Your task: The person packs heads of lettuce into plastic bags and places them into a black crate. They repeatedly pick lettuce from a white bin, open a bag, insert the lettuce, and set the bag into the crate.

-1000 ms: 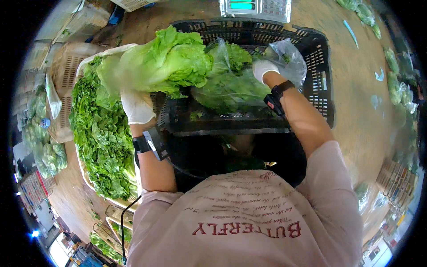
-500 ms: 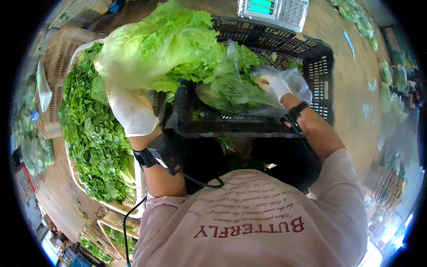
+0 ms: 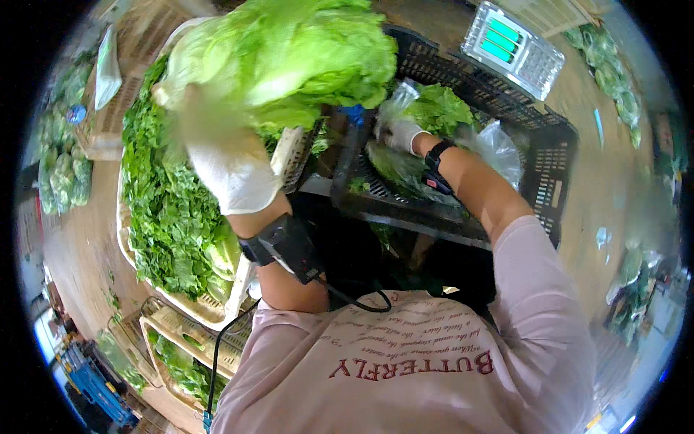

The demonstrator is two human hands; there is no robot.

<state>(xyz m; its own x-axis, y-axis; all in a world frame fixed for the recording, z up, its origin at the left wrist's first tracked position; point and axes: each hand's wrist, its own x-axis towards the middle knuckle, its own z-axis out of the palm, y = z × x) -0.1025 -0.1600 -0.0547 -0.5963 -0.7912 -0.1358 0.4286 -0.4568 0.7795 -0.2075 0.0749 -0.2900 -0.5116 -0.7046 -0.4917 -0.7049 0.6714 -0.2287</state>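
You've got one big head of lettuce (image 3: pixel 289 54) up high in your left hand (image 3: pixel 228 166), gloved fingers wrapped around its base, right over the gap between the two crates. Your right hand (image 3: pixel 397 134), gloved too, is down inside the one black crate (image 3: pixel 549 166), pinching a clear plastic bag (image 3: pixel 499 145) with greens in it. One white crate (image 3: pixel 210 311) heaped with loose leafy greens (image 3: pixel 163 202) sits at your left. One scale (image 3: pixel 513 47) sits past the black crate.
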